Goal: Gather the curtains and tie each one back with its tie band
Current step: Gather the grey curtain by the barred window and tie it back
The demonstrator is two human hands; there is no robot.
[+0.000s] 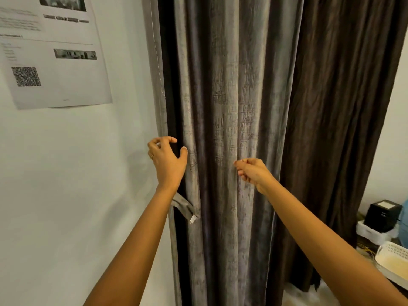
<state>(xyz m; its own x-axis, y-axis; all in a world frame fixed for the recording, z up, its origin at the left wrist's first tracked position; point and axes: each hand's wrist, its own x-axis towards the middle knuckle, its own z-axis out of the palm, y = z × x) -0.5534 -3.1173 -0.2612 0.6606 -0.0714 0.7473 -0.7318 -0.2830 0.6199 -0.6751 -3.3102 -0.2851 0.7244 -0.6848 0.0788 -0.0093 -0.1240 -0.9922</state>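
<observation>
I am reaching both arms toward the grey curtain (pixel 231 96), which is hanging in loose vertical folds, ungathered, just beside the white wall (pixel 77 173). My left hand (pixel 167 157) is hovering at the curtain's wall-side edge. Its fingers (pixel 164 140) are spread and hooked like a claw with nothing inside them, and only the thumb tip is touching the outermost fold. I judge I am holding it this way so it can cup round the back of that edge and sweep the cloth inward. My right hand (pixel 254 171) is sitting against the middle folds at about the same height. Its fingers (pixel 239 165) are curled in close, but I cannot tell whether they are pinching a fold or merely resting on the fabric. The tie band (pixel 183 206), in the same grey, is dangling slack below my left wrist at the curtain's wall-side edge. It is unwrapped, with a white tag at its free end, so it should be within easy reach once the cloth is bunched. A brown curtain (pixel 331 107) is hanging beside the grey one on the right, also untied. I am assessing the task as barely begun: the gathering of the first curtain is the step in hand. The concern I am noting is folds slipping out while one hand lets go to fetch the band.
</observation>
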